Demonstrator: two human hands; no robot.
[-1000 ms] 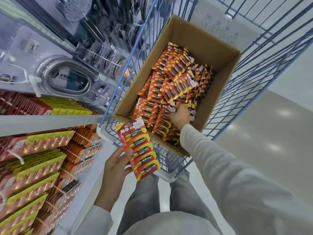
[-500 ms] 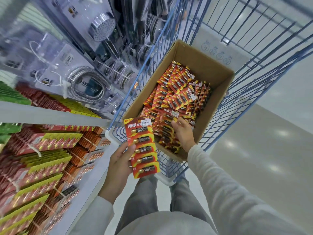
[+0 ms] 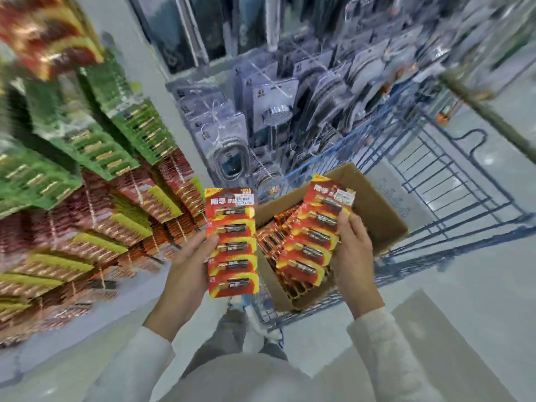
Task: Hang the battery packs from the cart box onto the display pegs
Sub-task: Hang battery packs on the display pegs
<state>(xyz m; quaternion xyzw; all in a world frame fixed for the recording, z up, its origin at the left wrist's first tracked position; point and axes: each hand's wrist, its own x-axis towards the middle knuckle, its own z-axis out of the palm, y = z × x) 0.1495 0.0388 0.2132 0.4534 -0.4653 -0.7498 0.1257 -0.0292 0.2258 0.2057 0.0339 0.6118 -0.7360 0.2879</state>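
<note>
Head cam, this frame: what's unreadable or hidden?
All head view:
1. Display pegs: motion blur smears the shelf packs at left; no peg or free slot shows.
2. Cardboard box: contents mostly hidden behind the battery strip in the left hand and the fanned packs in the right hand.
3. Fanned packs: they overlap, so their count is unclear.
4. Price label on them: print blurred.
</note>
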